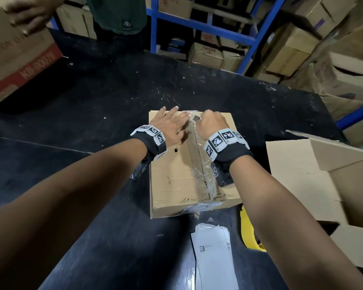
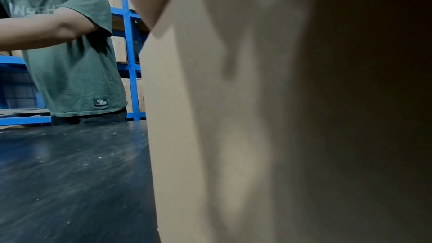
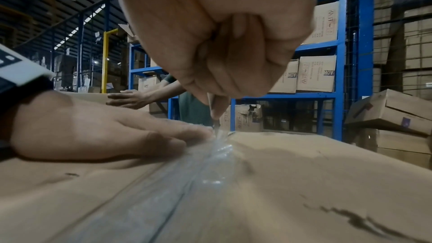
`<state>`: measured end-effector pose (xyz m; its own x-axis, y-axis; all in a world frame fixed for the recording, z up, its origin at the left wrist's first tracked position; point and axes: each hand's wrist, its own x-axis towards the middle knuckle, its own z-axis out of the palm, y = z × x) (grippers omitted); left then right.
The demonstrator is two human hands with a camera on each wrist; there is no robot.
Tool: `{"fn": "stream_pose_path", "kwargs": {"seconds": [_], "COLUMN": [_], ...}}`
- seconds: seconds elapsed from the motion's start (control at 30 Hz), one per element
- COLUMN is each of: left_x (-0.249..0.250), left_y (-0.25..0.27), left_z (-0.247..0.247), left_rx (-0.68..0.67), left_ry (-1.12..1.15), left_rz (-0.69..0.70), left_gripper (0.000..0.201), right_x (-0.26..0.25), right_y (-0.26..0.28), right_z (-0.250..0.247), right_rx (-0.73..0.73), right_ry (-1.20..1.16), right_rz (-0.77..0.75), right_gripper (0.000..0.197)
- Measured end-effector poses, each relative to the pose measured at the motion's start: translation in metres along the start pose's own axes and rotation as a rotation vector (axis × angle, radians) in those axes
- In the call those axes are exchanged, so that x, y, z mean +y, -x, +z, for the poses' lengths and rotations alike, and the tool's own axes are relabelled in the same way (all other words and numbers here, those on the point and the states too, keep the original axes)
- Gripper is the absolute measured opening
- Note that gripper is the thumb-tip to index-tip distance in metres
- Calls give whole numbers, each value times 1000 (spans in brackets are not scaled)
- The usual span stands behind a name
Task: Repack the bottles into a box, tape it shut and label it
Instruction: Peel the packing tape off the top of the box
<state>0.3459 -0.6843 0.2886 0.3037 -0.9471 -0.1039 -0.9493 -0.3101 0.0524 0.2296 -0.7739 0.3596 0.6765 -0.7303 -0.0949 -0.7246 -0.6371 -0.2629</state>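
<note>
Taped box (image 1: 176, 174) pressed flat by left hand (image 1: 170, 126); right hand (image 1: 212, 124) clenched around 1 blade (image 3: 216, 117), apparently a cutter, pointed down into the tape seam (image 3: 187, 182) running away from the viewer.

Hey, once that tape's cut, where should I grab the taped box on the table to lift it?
Probably take the taped box by its two long side walls, one hand from the left and one from the right, fingers low near the bottom edges. It lies flat and wide, and its near edge is torn and crumpled around the tape, so avoid gripping there.
</note>
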Motion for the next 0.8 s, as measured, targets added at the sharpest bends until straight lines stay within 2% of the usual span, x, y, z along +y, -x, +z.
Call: {"fn": "stream_pose_path", "kwargs": {"seconds": [0.37, 0.7, 0.8], "left_x": [0, 0, 0], "left_y": [0, 1, 1], "left_z": [0, 0, 0], "left_rx": [-8, -16, -12], "left_ry": [-37, -39, -48], "left_rz": [4, -6, 1], "left_gripper": [58, 59, 59], "right_x": [5, 4, 5], "right_y": [-4, 2, 1], "right_z": [13, 13, 5], "right_rx": [-43, -101, -125], "right_ry": [7, 57, 24], "right_rz": [-8, -6, -14], "right_gripper": [32, 19, 21]}}
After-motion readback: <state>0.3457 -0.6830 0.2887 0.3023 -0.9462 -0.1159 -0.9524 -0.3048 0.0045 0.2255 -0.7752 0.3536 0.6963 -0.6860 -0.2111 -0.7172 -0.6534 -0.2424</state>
